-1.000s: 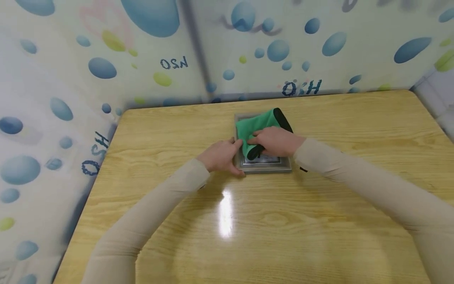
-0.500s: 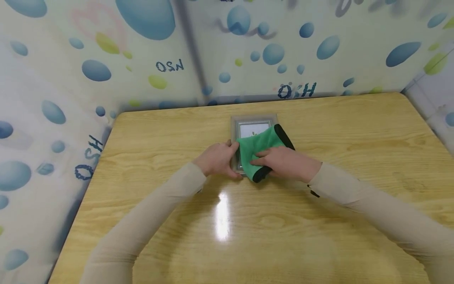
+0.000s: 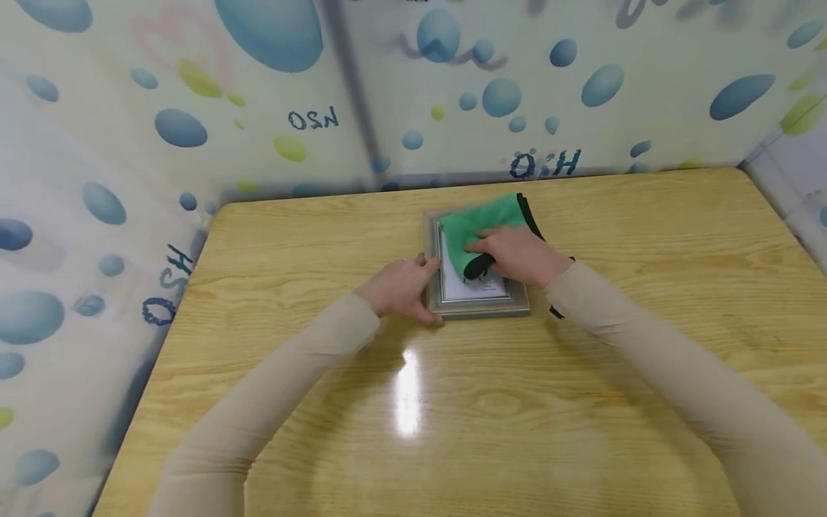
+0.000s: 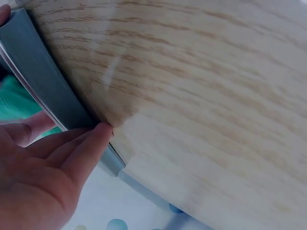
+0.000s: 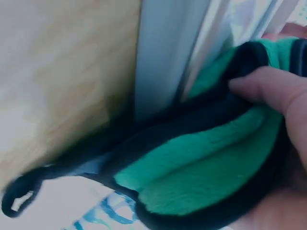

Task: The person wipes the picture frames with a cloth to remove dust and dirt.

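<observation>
I see the frame [image 3: 478, 310] near the far edge of the tabletop [image 3: 517, 431], broad room left, right and nearer. The left hand [image 3: 398, 287], thumb and fingers apart, braces its left edge; the right hand [image 3: 517, 253], grip clamped on the cloth [image 3: 474, 224], covers its upper part.

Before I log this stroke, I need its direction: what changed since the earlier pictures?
The right hand slid the green cloth over the near edge of the picture frame, then back toward the far edge, uncovering the lower print. Nothing was let go. The left hand stays at the frame's left side; the frame lies where it was.
</observation>
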A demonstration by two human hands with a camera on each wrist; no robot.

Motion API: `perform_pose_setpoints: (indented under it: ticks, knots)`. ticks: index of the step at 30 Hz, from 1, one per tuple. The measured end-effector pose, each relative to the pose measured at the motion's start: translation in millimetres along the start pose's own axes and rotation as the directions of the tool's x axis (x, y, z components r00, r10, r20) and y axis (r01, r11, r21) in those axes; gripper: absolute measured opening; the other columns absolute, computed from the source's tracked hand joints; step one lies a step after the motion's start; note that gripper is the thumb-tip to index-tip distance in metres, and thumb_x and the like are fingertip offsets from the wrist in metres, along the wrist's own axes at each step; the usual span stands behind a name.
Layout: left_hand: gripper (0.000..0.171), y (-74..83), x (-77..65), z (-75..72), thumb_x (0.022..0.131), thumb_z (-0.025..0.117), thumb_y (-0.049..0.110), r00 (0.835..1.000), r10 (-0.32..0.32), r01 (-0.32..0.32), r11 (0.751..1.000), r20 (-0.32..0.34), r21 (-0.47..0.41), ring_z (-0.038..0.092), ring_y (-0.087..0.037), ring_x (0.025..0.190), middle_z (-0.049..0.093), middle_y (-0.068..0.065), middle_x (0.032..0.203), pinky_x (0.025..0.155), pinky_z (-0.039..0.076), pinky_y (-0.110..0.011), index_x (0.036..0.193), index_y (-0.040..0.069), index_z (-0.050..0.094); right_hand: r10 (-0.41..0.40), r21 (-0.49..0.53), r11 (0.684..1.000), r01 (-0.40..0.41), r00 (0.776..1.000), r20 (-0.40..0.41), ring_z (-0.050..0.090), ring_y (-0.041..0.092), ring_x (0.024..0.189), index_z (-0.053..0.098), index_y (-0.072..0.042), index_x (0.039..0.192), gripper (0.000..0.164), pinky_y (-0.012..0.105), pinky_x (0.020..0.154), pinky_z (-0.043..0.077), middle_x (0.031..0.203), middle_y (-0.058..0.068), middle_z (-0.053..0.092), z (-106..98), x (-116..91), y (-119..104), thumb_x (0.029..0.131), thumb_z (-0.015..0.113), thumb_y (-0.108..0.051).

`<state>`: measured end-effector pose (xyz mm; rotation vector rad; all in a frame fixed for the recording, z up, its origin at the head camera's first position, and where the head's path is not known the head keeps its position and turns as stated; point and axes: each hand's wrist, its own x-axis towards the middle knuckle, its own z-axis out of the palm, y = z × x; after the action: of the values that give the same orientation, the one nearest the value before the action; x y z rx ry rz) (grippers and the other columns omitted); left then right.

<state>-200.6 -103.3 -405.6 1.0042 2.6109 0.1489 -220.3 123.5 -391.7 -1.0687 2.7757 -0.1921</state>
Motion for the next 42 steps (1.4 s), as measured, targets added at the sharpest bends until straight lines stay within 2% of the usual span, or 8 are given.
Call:
perform_pose_setpoints:
  ticks: [4, 7, 11, 16, 23, 30, 36, 42]
  knots:
    - [0.088, 2.0, 1.8, 0.1, 0.07, 0.081, 0.054, 1.0, 0.002, -0.002, 1.0, 0.002, 0.005, 0.061, -0.025, 0.088, 0.057, -0.018, 0.115, 0.082, 0.052, -0.037, 0.13, 0.002, 0.043, 0.024, 0.069, 0.997, -0.025, 1.0, 0.015, 0.057, 0.036, 0.114, 0.061, -0.004, 0.13, 0.041, 0.047, 0.093, 0.047, 0.127, 0.019, 0.059, -5, 20, 8, 0.09, 0.066, 0.0]
    - [0.084, 2.6, 1.5, -0.3, 0.071, 0.081, 0.053, 1.0, 0.001, -0.001, 1.0, -0.001, 0.011, 0.061, -0.024, 0.086, 0.057, -0.017, 0.111, 0.08, 0.052, -0.037, 0.126, 0.002, 0.045, 0.02, 0.078, 0.997, -0.024, 0.998, 0.054, 0.059, 0.034, 0.11, 0.061, -0.005, 0.13, 0.042, 0.045, 0.092, 0.047, 0.122, 0.016, 0.062, -8, 31, 4, 0.089, 0.067, 0.0]
    - [0.084, 2.0, 1.6, -0.7, 0.072, 0.079, 0.056, 1.0, -0.006, 0.006, 0.999, 0.01, 0.034, 0.062, -0.024, 0.085, 0.058, -0.017, 0.112, 0.079, 0.053, -0.037, 0.126, 0.002, 0.045, 0.003, 0.078, 0.997, -0.012, 0.994, 0.107, 0.058, 0.034, 0.111, 0.058, -0.007, 0.133, 0.047, 0.045, 0.093, 0.047, 0.127, 0.017, 0.059, -7, 35, -7, 0.088, 0.067, 0.002]
    - [0.095, 1.3, 3.0, -0.9, 0.072, 0.077, 0.059, 1.0, -0.002, 0.001, 0.999, 0.01, 0.047, 0.064, -0.03, 0.093, 0.057, -0.023, 0.122, 0.083, 0.052, -0.04, 0.135, -0.002, 0.042, -0.059, 0.085, 0.995, 0.049, 0.992, 0.111, 0.056, 0.034, 0.115, 0.058, -0.009, 0.134, 0.051, 0.044, 0.094, 0.046, 0.131, 0.016, 0.057, -4, 21, -14, 0.086, 0.066, 0.006]
    - [0.089, 1.8, 0.5, -0.8, 0.072, 0.076, 0.061, 1.0, 0.003, -0.003, 0.997, -0.003, 0.083, 0.065, -0.031, 0.088, 0.06, -0.022, 0.111, 0.078, 0.054, -0.041, 0.127, -0.002, 0.045, -0.226, 0.085, 0.972, 0.219, 0.97, 0.086, 0.055, 0.035, 0.118, 0.063, -0.007, 0.128, 0.047, 0.043, 0.094, 0.047, 0.13, 0.019, 0.057, 0, -4, -24, 0.084, 0.067, 0.008]
    - [0.09, 1.7, 0.6, 0.3, 0.073, 0.076, 0.061, 1.0, -0.011, 0.01, 0.997, 0.006, 0.077, 0.064, -0.039, 0.097, 0.042, -0.037, 0.136, 0.083, 0.053, -0.044, 0.129, -0.003, 0.044, -0.318, 0.11, 0.944, 0.312, 0.947, 0.041, 0.057, 0.036, 0.115, 0.066, -0.005, 0.124, 0.044, 0.043, 0.092, 0.048, 0.127, 0.021, 0.059, 4, -29, -23, 0.081, 0.072, 0.006]
    - [0.094, 1.8, -0.1, -0.4, 0.073, 0.075, 0.062, 1.0, -0.015, 0.013, 0.996, 0.022, 0.084, 0.064, -0.039, 0.096, 0.041, -0.037, 0.137, 0.084, 0.052, -0.045, 0.133, -0.002, 0.041, -0.294, 0.116, 0.95, 0.29, 0.956, 0.009, 0.061, 0.032, 0.109, 0.069, -0.006, 0.118, 0.042, 0.042, 0.088, 0.05, 0.12, 0.016, 0.064, 1, -39, -12, 0.079, 0.072, 0.009]
    - [0.088, 1.8, 0.2, -0.9, 0.073, 0.076, 0.06, 1.0, -0.009, 0.007, 0.997, 0.018, 0.081, 0.065, -0.038, 0.091, 0.041, -0.038, 0.136, 0.081, 0.053, -0.045, 0.129, 0.0, 0.043, -0.169, 0.011, 0.986, 0.168, 0.985, 0.047, 0.056, 0.033, 0.116, 0.069, -0.012, 0.12, 0.045, 0.053, 0.083, 0.05, 0.126, 0.014, 0.061, -4, -28, -1, 0.078, 0.077, 0.003]
